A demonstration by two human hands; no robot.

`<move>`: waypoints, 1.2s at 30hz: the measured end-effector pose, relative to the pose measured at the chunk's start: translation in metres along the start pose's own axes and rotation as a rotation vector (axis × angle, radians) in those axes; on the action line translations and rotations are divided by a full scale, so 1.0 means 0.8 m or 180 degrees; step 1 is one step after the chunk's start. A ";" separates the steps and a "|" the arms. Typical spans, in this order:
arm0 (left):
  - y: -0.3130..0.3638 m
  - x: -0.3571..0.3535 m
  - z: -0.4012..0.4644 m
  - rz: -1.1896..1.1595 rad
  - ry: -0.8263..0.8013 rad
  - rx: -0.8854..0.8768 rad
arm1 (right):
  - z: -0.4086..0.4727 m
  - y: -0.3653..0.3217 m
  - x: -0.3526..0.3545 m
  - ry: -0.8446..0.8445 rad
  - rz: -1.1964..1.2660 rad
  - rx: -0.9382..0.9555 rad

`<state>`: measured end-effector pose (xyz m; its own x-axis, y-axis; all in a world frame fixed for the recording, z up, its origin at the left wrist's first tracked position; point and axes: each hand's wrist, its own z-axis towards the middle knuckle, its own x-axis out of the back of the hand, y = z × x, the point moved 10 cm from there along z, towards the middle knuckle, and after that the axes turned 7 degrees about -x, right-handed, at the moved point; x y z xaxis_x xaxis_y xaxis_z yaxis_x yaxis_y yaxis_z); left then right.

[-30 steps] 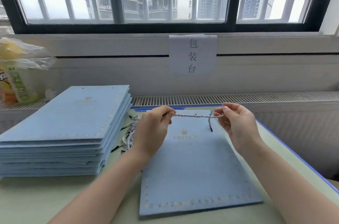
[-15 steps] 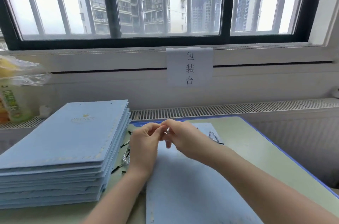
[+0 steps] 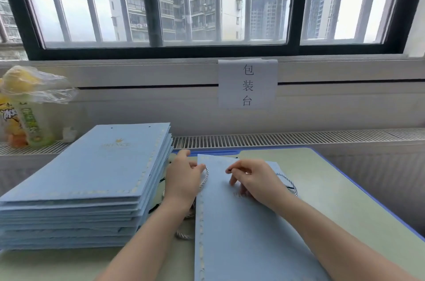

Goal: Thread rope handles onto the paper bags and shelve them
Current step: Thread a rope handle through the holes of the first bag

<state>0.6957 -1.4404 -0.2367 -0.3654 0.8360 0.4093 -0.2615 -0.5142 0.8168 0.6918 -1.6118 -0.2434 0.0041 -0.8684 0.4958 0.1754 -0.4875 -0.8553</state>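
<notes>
Bag flat on table, thin, creasable. Rope limp; we judge the stiff black tip the place to pinch. Left hand holds rope at bag's left edge; right hand pinches the tip.

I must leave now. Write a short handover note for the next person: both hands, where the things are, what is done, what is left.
Left hand: grips the rope at the bag's left top edge.
Right hand: fingers pinch the rope's black tip over the top of the paper bag, which lies flat on the table.
Stack of flat bags: to the left; loose ropes between it and the bag.
Done: I cannot tell whether any rope end is through a hole.
Left: finish threading this bag, the stack, then shelving.
</notes>
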 end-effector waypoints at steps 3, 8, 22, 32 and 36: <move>-0.004 0.000 0.003 -0.0143 -0.0046 0.0117 | 0.003 0.009 0.003 -0.0097 0.0051 -0.0272; 0.002 -0.011 0.003 -0.0350 -0.0171 -0.0046 | 0.030 -0.001 0.024 0.0517 -0.1135 0.0000; 0.051 -0.007 -0.009 0.0653 0.0209 -0.1257 | 0.013 -0.020 0.017 0.0615 -0.0744 0.0693; 0.031 -0.066 -0.024 0.1672 -0.0713 -0.1437 | -0.016 -0.031 0.014 0.1112 -0.1275 0.1363; 0.034 -0.052 -0.023 0.0854 -0.0496 -0.1268 | -0.028 -0.044 0.015 0.1162 -0.1270 0.1577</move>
<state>0.6875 -1.4927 -0.2386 -0.3368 0.6674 0.6642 -0.5083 -0.7227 0.4684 0.6634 -1.6068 -0.2105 -0.4663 -0.6502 0.5998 0.5198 -0.7500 -0.4090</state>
